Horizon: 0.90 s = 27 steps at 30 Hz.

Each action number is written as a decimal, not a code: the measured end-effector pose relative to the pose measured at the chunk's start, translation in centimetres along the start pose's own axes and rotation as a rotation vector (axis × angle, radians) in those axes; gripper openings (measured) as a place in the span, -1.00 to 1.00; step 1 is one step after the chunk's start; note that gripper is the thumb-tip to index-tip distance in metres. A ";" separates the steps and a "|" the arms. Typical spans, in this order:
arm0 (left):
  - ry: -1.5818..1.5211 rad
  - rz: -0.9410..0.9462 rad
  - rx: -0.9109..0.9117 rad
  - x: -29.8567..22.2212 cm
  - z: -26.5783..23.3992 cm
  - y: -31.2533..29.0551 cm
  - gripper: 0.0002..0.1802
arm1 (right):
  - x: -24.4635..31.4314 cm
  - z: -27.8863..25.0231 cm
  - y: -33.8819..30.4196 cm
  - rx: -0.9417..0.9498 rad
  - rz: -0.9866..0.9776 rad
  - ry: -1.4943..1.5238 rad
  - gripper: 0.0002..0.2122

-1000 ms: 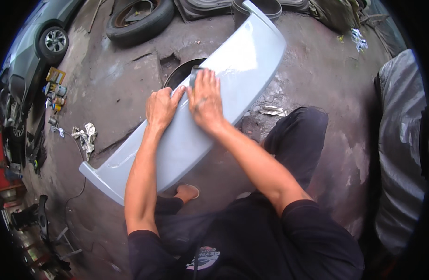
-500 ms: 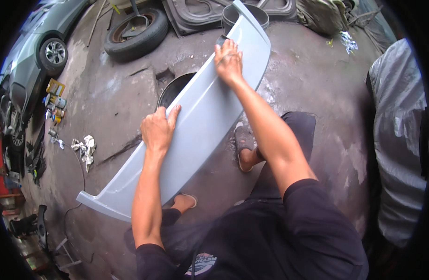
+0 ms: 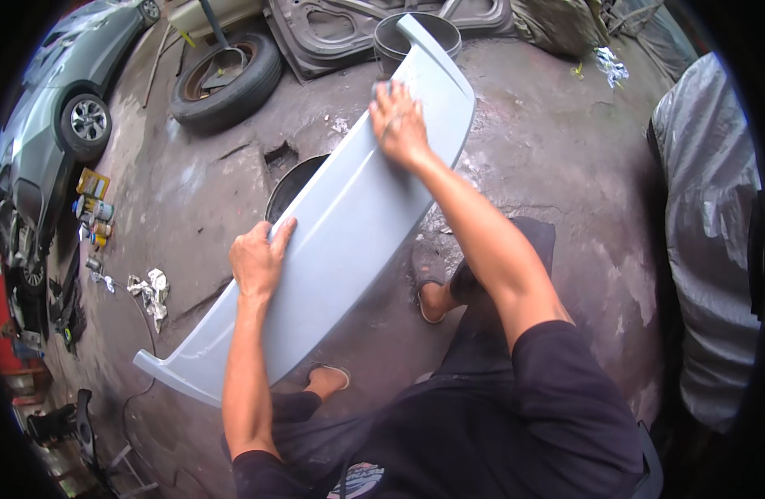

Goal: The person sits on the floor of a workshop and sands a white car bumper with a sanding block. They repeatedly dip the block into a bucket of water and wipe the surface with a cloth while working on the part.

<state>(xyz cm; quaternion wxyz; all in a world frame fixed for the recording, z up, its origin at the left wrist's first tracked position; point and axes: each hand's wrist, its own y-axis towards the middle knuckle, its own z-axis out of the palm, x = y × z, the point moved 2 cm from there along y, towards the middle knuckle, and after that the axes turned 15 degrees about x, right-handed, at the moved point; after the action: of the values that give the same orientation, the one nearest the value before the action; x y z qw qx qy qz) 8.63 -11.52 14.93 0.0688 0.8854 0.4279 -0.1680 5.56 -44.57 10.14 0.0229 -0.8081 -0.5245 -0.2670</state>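
A long light-grey car spoiler (image 3: pixel 349 208) with turned-up ends lies slantwise in front of me, from lower left to upper right. My left hand (image 3: pixel 259 259) is closed over its left long edge, thumb on the upper face and fingers out of sight underneath. Farther up, my right hand (image 3: pixel 399 125) presses on the same edge with its fingers slightly bent. Under those fingertips a small dark grey piece (image 3: pixel 381 86) peeks out, too blurred to name exactly. Beneath the spoiler a dark round tub (image 3: pixel 295 187) shows in part.
A black bucket (image 3: pixel 391 51) stands behind the spoiler's far end, near a grey car door panel (image 3: pixel 316 50). To its left lies a tyre (image 3: pixel 257 96). Several cans (image 3: pixel 95 208) and a crumpled cloth (image 3: pixel 155 293) sit at left. A silver cover (image 3: pixel 707 191) hangs at right.
My right hand has slid slightly down along the spoiler's edge with the dark piece. My left hand still grips the spoiler, and the whole view has shifted a little.
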 end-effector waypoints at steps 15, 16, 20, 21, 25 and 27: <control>-0.043 -0.077 0.184 6.8 3.7 2.4 -0.26 | 5.3 6.5 -8.0 0.445 -0.461 -0.298 -0.44; -0.041 -0.106 0.184 7.3 3.5 1.9 -0.26 | 6.0 6.0 -6.8 0.479 -0.526 -0.301 -0.45; -0.014 -0.110 0.205 6.6 3.3 2.4 -0.25 | 0.5 1.6 4.1 0.645 -0.216 -0.581 -0.54; -0.016 -0.117 0.228 5.9 3.5 2.9 -0.26 | -1.5 0.1 6.3 0.725 -0.114 -0.576 -0.55; -0.058 -0.107 0.185 6.0 3.9 3.7 -0.27 | -1.2 2.4 1.7 0.595 -0.204 -0.509 -0.44; -0.083 -0.158 0.186 7.9 2.7 1.8 -0.27 | 1.7 2.0 -3.2 0.596 -0.312 -0.402 -0.39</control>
<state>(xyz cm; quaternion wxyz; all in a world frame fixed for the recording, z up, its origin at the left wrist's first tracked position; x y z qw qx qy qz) 13.93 -7.54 9.53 -0.0093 0.8438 0.4757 -0.2483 4.14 -41.09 8.37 0.1124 -0.7129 -0.6895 0.0605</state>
